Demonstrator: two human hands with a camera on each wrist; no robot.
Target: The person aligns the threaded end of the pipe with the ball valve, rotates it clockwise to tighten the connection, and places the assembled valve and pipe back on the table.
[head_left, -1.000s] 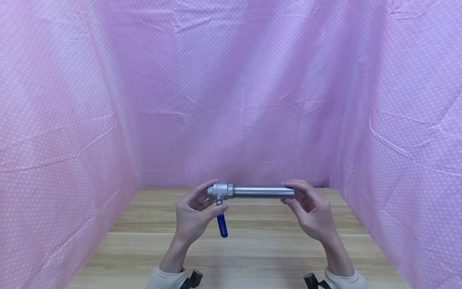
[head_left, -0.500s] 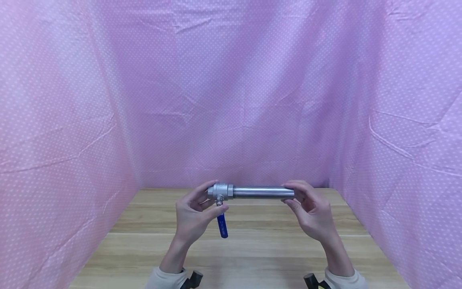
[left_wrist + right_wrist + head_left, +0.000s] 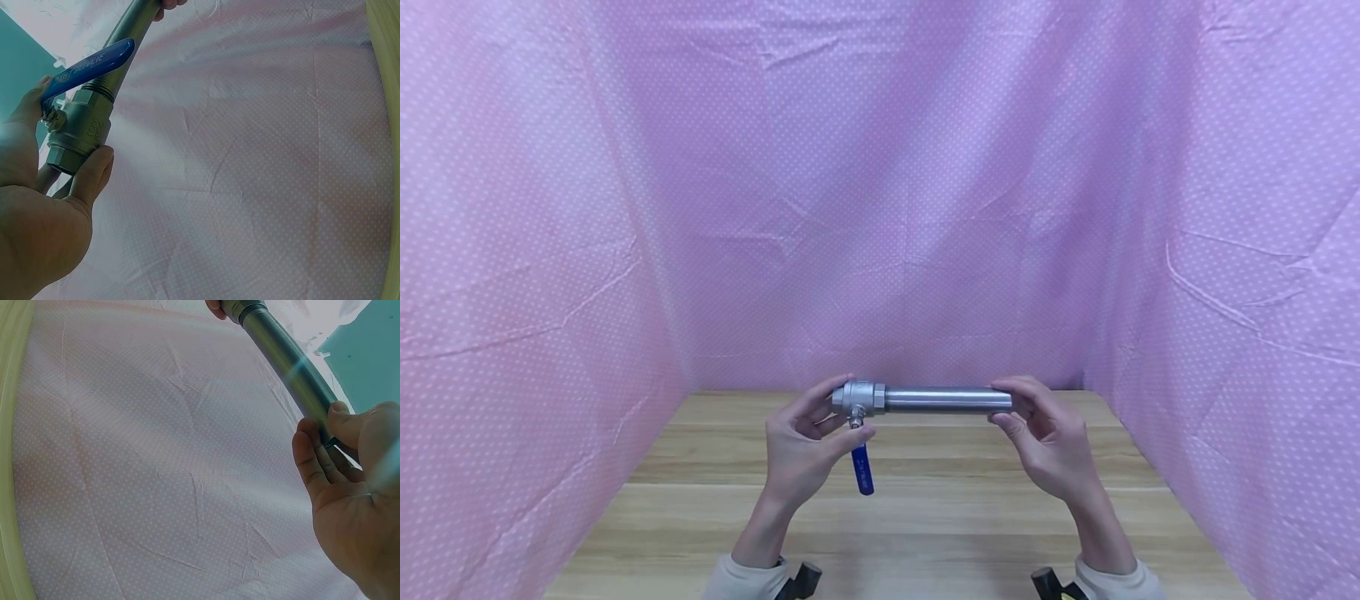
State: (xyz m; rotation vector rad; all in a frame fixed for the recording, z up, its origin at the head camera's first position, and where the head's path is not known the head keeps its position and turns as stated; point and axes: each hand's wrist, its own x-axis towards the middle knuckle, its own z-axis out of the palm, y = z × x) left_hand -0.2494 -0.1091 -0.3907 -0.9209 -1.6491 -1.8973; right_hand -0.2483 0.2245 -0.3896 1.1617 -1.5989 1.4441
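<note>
A steel ball valve (image 3: 863, 397) with a blue lever handle (image 3: 862, 469) is joined to a smooth steel pipe (image 3: 947, 399); the two lie level in the air above the table. My left hand (image 3: 805, 442) grips the valve body, its fingers behind and its thumb at the handle's base. Threads (image 3: 100, 89) show where pipe and valve meet in the left wrist view. At the pipe's other end, my right hand (image 3: 1052, 442) pinches it between thumb and fingers. The right wrist view shows the thumb (image 3: 347, 424) on one side of the pipe and fingertips on the other.
A wood-grain table (image 3: 925, 517) spreads below the hands. Pink dotted cloth (image 3: 880, 208) hangs behind it and along both sides. Dark wrist camera mounts (image 3: 805, 577) sit at both cuffs.
The right hand's fingers have shifted very slightly on the pipe's end. The left hand, valve and pipe stay almost exactly where they were.
</note>
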